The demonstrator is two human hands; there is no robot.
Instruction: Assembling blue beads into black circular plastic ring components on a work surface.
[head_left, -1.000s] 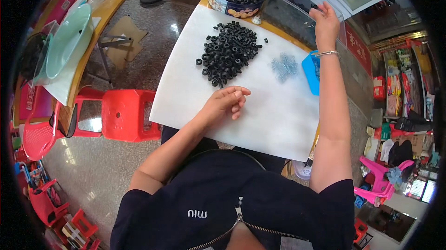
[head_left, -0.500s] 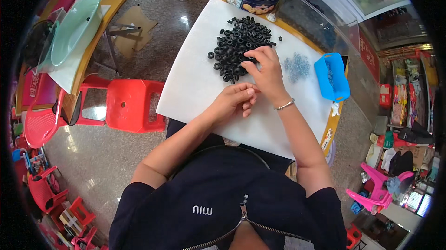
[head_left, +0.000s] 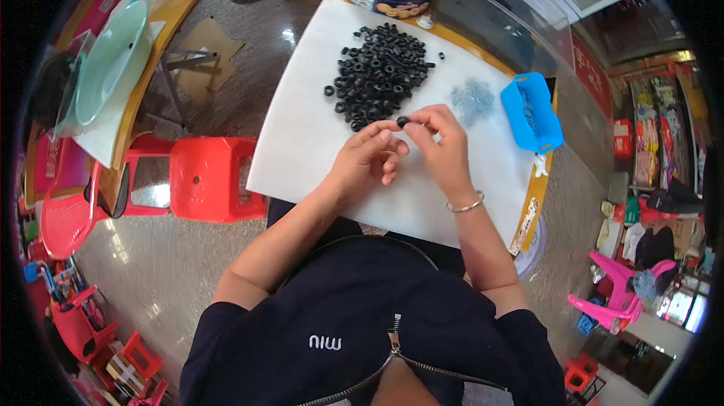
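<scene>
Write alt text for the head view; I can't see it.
The right hand pinches a small black ring near the left hand, over a white tabletop. Beyond them lies a heap of black rings, with a patch of tiny bluish pieces and a blue basket to its right.

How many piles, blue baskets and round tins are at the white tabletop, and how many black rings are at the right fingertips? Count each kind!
Piles: 2, black rings and pale bluish bits
Blue plastic basket: 1
Round tin: 1
Black ring at the right hand: 1
Total: 5
</scene>
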